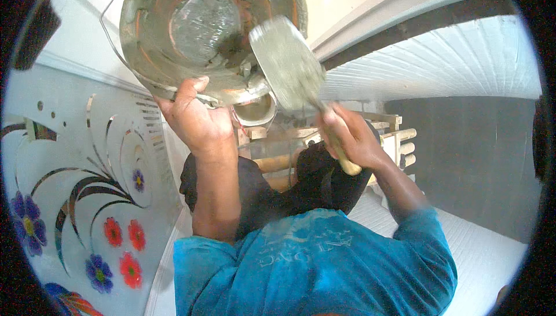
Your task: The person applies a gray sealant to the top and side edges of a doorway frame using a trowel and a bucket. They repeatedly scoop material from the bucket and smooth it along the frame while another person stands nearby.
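A bucket point(145, 49) with grey wet mortar smeared over its inner wall and bottom is tipped so its mouth faces me. My left hand point(200, 119) is closed on its near rim, thumb lying over the edge by the wire handle. In my right hand point(350, 139) is the wooden handle of a trowel, fingers wrapped round it. The broad trowel blade point(286, 64) is coated in grey mortar and reaches over the bucket's right edge. Whether blade and rim touch, I cannot tell. Lumps of mortar point(246, 67) cling inside near that rim.
Below the bucket is a smaller pale container point(255, 110). Wooden rails and a slatted frame point(405, 148) lie under and beside my legs. A glossy panel with painted flowers point(116, 200) borders the left. White ribbed panelling point(440, 64) and a dark grey surface point(463, 159) occupy the right.
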{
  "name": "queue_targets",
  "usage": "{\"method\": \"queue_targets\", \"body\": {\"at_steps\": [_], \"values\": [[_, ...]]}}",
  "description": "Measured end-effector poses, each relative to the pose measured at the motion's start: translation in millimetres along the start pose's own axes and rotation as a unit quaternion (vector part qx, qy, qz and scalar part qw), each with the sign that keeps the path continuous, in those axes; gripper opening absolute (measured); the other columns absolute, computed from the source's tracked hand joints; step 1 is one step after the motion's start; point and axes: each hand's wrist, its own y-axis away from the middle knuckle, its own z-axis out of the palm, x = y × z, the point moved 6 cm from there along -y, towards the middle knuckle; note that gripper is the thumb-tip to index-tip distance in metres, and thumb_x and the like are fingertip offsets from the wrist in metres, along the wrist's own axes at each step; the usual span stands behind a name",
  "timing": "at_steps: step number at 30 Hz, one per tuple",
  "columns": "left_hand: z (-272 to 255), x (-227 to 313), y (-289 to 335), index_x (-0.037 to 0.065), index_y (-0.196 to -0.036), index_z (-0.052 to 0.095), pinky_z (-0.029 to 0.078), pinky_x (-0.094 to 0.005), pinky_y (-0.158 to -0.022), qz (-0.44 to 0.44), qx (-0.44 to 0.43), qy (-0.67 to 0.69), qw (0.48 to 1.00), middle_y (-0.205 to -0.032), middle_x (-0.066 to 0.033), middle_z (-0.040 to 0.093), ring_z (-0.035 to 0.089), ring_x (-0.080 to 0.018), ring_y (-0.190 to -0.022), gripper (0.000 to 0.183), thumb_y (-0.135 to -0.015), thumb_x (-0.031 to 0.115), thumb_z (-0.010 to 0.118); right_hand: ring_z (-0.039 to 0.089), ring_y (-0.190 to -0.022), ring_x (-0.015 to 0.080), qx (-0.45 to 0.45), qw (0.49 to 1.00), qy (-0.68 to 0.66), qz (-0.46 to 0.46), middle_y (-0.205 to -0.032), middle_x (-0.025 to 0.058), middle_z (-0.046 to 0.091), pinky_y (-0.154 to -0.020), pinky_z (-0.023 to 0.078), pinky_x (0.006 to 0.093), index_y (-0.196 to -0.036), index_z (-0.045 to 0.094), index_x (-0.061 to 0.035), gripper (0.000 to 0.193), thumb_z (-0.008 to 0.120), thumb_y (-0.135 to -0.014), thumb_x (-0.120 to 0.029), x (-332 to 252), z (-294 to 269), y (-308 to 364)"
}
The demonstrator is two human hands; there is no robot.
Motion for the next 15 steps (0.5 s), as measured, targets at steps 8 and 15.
{"method": "queue_targets", "body": {"at_steps": [8,15], "values": [[2.9,16.2,8.1,-0.004,-0.136,0.043,0.045,-0.0395,-0.105,0.164,0.013,-0.099,0.981,-0.130,-0.0142,0.056,0.057,-0.0268,-0.116,0.072,-0.067,-0.009,0.059,0.055,-0.060,0.0102,0.048,0.998,0.012,0.028,-0.076,0.0011,0.056,-0.054,0.045,0.0263,-0.102,0.059,-0.0054,0.037,0.048,-0.106,-0.041,-9.7,-33.5,61.5],[5.6,19.0,47.5,-0.007,-0.144,0.039,0.044,-0.0424,-0.108,0.372,-0.094,-0.205,0.900,-0.147,-0.0226,0.044,0.052,-0.0335,-0.128,0.076,-0.071,-0.012,0.059,0.052,-0.060,0.0095,0.002,0.996,0.089,0.003,-0.072,0.0009,0.049,-0.053,0.042,0.0262,-0.092,0.053,-0.0063,0.033,0.046,-0.107,-0.035,-38.7,-10.8,5.8]]}}
